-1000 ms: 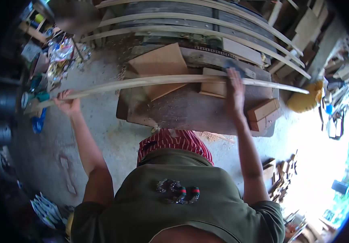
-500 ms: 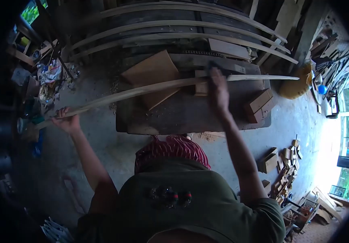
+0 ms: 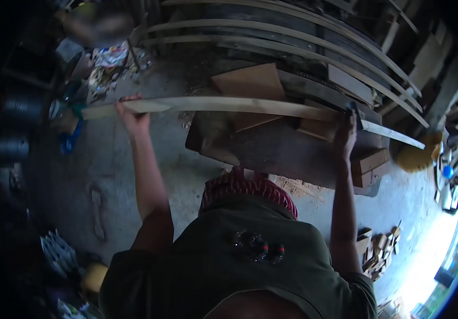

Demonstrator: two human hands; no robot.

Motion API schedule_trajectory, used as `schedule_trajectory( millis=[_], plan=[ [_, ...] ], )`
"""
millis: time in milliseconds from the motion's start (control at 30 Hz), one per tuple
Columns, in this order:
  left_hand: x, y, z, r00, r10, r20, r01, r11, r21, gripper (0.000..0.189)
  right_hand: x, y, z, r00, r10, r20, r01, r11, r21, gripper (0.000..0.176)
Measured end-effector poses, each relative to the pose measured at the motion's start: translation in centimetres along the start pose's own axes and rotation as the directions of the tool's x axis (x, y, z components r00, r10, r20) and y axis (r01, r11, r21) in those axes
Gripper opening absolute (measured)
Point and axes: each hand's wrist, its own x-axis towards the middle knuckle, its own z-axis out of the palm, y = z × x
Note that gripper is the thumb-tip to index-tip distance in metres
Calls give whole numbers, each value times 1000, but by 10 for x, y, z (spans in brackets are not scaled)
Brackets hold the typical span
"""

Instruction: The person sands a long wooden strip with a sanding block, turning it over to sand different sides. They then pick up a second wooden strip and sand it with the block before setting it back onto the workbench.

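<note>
A long, slightly curved wooden strip [image 3: 229, 105] lies across the view, over the dark workbench [image 3: 276, 151]. My left hand [image 3: 134, 114] is closed around it near its left end, out past the bench. Toward the other end, my right hand [image 3: 347, 137] presses a small dark pad [image 3: 353, 109] against the strip, fingers pointing up along it; what the pad is made of is unclear. Beneath the strip sit a brown wooden board [image 3: 253, 80] and a wooden block [image 3: 314, 128]. Another wooden block [image 3: 371, 162] stands by the bench's right edge, close to my right wrist.
Several long curved strips [image 3: 287, 50] lie at the back. A yellow sack [image 3: 417, 154] stands right of the bench. Wood offcuts [image 3: 383, 250] are piled on the floor at lower right. Shavings [image 3: 300, 190] lie by the bench's front edge. Clutter [image 3: 109, 58] fills the back left.
My right hand has slid with the dark pad along the strip toward its right end. My left hand still grips the strip, whose left end is now higher. The view has turned.
</note>
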Motion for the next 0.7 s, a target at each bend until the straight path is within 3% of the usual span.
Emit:
schedule_trajectory(
  millis=[67,100,133,167,200,233,300,333,400,433,533,567,600,700],
  plan=[
    [13,1,-14,999,-25,-39,21,996,-88,44,-18,-48,36,989,-143,34,135,975,174,41],
    [18,0,-24,995,-78,-54,67,981,-181,45,-21,-90,40,938,-312,152,324,944,-59,45],
    [23,2,-37,996,-68,-57,57,983,-176,45,-25,-129,43,922,-317,222,332,943,-32,47],
    [30,4,-50,978,-98,187,135,971,-199,46,-25,-156,41,902,-323,288,339,941,-6,49],
    [33,10,-57,901,-118,418,217,956,-198,48,-22,-165,34,869,-309,388,329,944,15,49],
    [20,13,-45,905,-114,411,207,960,-189,48,-20,-149,32,845,-350,403,382,924,2,47],
    [-8,12,-17,961,-104,257,165,960,-228,51,-19,-102,20,878,-380,289,376,924,73,46],
    [-20,13,0,965,-88,248,146,963,-228,51,-18,-80,11,917,-300,261,314,949,-13,45],
    [-36,23,22,994,-40,-106,3,943,-331,55,-17,-26,-6,951,-223,216,270,938,-218,44],
    [-33,31,17,994,-19,-111,-19,944,-330,55,-18,-7,-5,953,-226,202,284,897,-338,44],
    [-8,45,-10,999,-2,-32,-10,937,-349,55,-22,-40,16,981,-135,143,173,938,-300,46],
    [-1,46,-21,996,21,89,9,946,-325,55,-23,-90,18,971,-208,121,228,954,-194,47],
    [6,47,-30,977,37,209,27,954,-298,55,-29,-112,36,955,-248,165,279,938,-206,48],
    [16,44,-42,963,18,268,76,939,-336,56,-39,-206,69,900,-351,257,350,935,49,56]
  ],
)
